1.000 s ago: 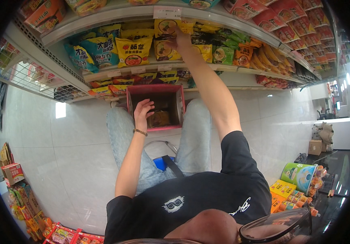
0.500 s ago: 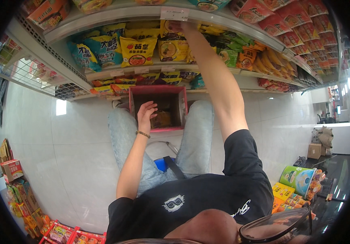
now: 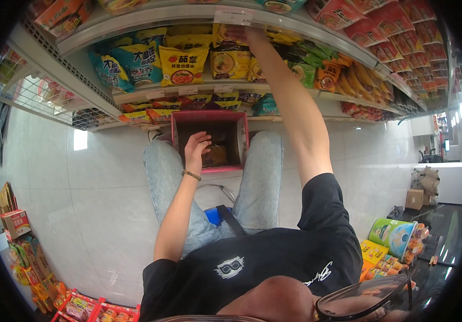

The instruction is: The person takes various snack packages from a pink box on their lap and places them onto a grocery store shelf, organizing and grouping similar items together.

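My right arm stretches up to the middle shelf, and my right hand (image 3: 245,35) lies against a yellow instant noodle packet (image 3: 221,36) at the back of the row. Its visible fingers look stretched out over the packet; the shelf edge and price label partly cover them. Below stands another yellow noodle packet (image 3: 230,65). My left hand (image 3: 196,148) hovers at the left side of a pink-edged cardboard box (image 3: 209,116), fingers loosely bent and apart, holding nothing. Inside the box, a brownish packet (image 3: 216,156) lies at the bottom, partly behind my fingers.
Blue packets (image 3: 140,64) and a tomato-coloured-print yellow packet (image 3: 182,65) fill the shelf's left part; green packets (image 3: 302,72) stand to the right. The upper shelf rail (image 3: 150,22) overhangs my right hand. The box sits between my knees. Red packs (image 3: 373,21) line the upper right.
My right forearm and elbow have shifted slightly to the right, with the hand still at the yellow packet. My left hand has moved slightly right over the box.
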`<state>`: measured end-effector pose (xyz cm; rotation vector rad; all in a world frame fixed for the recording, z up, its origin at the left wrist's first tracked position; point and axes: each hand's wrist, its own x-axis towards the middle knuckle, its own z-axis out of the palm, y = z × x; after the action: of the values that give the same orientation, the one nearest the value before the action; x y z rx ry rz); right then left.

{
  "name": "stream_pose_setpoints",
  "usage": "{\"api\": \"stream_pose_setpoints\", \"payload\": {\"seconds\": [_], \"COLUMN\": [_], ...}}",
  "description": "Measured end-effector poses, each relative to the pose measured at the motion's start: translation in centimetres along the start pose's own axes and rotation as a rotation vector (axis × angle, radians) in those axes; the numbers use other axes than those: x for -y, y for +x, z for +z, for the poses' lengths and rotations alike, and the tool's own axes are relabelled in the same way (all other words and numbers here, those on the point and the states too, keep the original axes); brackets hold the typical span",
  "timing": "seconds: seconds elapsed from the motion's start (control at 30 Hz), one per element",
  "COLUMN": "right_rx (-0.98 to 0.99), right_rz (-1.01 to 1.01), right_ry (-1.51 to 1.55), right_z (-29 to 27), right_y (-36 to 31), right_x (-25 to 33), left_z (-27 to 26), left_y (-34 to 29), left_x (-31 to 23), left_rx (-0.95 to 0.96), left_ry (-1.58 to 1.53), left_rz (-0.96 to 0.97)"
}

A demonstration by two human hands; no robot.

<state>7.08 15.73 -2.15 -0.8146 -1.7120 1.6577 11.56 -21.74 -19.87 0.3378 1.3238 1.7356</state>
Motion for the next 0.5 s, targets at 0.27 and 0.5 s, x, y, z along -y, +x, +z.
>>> {"api": "stream_pose_setpoints", "payload": {"seconds": [0.27,0.5], "right_rx": [0.036,0.084], "right_rz": [0.178,0.621], "right_ry": [0.278,0.302], "right_z": [-1.4,3.2], "right_y": [-4.1,-20.4], "right_x": [-6.0,-18.1], "left_z": [-0.1,-2.8], "left_y": [0.4,1.4], "left_x": [0.9,2.5], "left_rx": [-0.065,-0.354], "left_ry": [0.020,0.128], "left_rz": [-0.009,0.075]}}
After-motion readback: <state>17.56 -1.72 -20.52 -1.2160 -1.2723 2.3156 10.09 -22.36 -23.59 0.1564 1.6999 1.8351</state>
